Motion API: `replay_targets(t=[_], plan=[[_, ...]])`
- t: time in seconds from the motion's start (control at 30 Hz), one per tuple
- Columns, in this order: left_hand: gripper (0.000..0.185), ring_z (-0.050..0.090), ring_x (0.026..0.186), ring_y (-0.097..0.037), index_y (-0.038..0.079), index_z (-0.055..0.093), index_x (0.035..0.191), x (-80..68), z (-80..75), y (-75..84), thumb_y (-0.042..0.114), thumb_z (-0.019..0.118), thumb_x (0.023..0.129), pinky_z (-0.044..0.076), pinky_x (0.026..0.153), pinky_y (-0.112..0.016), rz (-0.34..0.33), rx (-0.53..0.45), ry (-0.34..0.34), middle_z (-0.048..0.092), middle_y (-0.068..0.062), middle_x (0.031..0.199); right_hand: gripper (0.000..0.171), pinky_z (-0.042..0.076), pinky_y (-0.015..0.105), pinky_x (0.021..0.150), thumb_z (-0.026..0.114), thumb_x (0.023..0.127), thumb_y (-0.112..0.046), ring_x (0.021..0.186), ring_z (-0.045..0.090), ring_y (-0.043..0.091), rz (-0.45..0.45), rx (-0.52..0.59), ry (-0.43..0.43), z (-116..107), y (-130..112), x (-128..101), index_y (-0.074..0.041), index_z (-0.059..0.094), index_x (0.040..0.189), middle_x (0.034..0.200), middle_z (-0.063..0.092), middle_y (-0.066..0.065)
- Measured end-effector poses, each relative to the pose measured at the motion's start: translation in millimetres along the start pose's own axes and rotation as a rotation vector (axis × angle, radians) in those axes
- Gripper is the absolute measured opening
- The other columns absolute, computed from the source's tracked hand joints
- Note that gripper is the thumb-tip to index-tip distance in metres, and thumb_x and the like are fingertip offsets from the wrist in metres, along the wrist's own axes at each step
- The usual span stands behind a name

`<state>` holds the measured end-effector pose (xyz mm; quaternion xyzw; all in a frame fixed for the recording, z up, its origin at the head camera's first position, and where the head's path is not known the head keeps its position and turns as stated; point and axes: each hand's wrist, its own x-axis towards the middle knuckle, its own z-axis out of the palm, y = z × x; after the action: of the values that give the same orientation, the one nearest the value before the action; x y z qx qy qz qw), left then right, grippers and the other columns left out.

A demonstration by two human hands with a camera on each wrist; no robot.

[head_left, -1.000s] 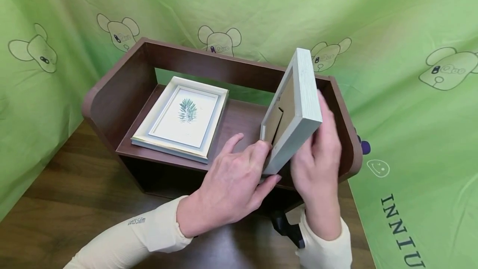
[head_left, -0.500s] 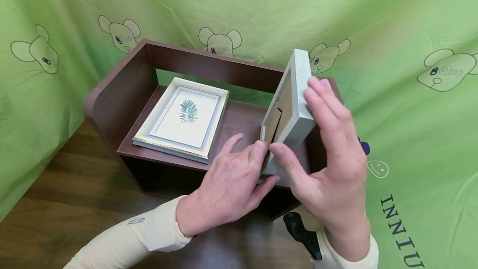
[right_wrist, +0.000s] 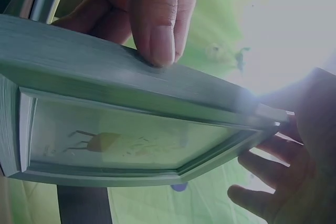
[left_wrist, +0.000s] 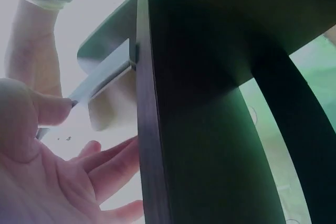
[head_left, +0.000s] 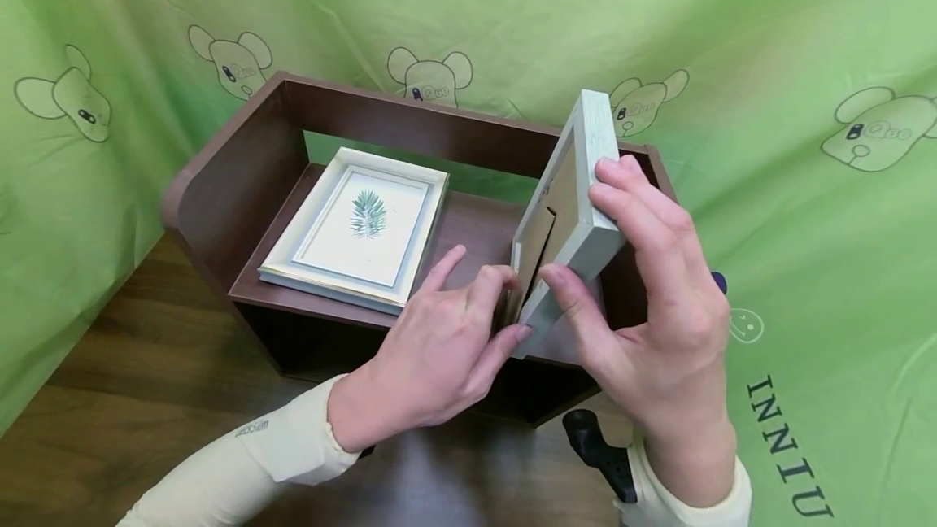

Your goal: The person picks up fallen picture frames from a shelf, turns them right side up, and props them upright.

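A pale grey-green picture frame (head_left: 586,185) stands on edge over the right end of a brown wooden shelf (head_left: 241,161), back side facing left. My right hand (head_left: 578,226) grips its near end, thumb on the back rim and fingers over the outer edge. My left hand (head_left: 501,299) curls its fingertips on the cardboard stand (head_left: 533,242) at the frame's back. The right wrist view shows the thumb (right_wrist: 157,40) on the frame (right_wrist: 131,145) and its glazed front. In the left wrist view the frame's stand (left_wrist: 113,106) hangs beside the shelf board (left_wrist: 210,129).
A white frame with a leaf print (head_left: 359,226) lies flat on the shelf's left half. The shelf has raised side and back walls and stands on a dark wooden table (head_left: 146,381). Green bear-print cloth (head_left: 805,185) hangs behind and covers the right side.
My right hand shifted from behind the frame to gripping its near end. My left fingers crept up and curled onto the stand. The frame stayed nearly upright.
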<state>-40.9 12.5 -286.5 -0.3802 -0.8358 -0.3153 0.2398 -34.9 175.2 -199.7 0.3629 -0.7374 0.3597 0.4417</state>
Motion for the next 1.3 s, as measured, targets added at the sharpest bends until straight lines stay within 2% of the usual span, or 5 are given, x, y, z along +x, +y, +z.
replay_targets(t=[0.53,0.83,1.03,1.17,1.3], plan=[[0.052,0.069,0.089,-0.013,0.0,0.038,0.145,22.0,-3.9,-11.7,0.023,0.051,0.1,0.022,0.116,-0.043,-0.037,-0.031,-0.063,0.068,0.0,0.084,0.045,0.037,0.055,0.105,0.08,0.079,-0.01,0.118,0.056,0.044,0.006,0.005,0.008,-1,1,0,0.008,0.064,0.117,0.122,0.061,0.025],[0.048,0.056,0.122,-0.014,0.003,0.042,0.143,22.1,-12.1,-17.3,0.021,0.052,0.1,0.02,0.116,-0.043,-0.027,-0.069,-0.069,0.061,-0.008,0.131,0.044,0.039,0.053,0.104,0.076,0.086,-0.023,0.119,0.056,0.043,0.001,-0.018,-0.003,-1,-3,1,0.007,0.065,0.117,0.123,0.062,0.022],[0.044,0.057,0.093,-0.012,0.005,0.045,0.141,20.6,-19.3,-22.3,0.017,0.053,0.099,0.045,0.092,-0.033,-0.001,-0.09,-0.046,0.061,-0.004,0.112,0.043,0.038,0.053,0.104,0.076,0.085,-0.018,0.12,0.055,0.043,-0.003,-0.005,-0.027,1,-5,5,0.007,0.064,0.118,0.124,0.062,0.023],[0.042,0.05,0.073,-0.008,0.005,0.049,0.139,19.4,-23.4,-25.3,0.013,0.054,0.098,0.045,0.064,-0.023,0.01,-0.128,-0.014,0.059,-0.004,0.106,0.043,0.037,0.053,0.105,0.075,0.086,-0.018,0.121,0.054,0.043,-0.005,0.008,-0.043,3,-6,6,0.008,0.064,0.119,0.124,0.061,0.023],[0.039,0.053,0.074,-0.009,0.004,0.055,0.135,18.6,-26.9,-28.7,0.008,0.056,0.096,0.045,0.063,-0.022,0.025,-0.131,0.022,0.06,-0.004,0.109,0.043,0.037,0.053,0.105,0.073,0.088,-0.019,0.122,0.054,0.043,-0.005,0.019,-0.063,3,-8,7,0.008,0.063,0.12,0.124,0.061,0.023]])
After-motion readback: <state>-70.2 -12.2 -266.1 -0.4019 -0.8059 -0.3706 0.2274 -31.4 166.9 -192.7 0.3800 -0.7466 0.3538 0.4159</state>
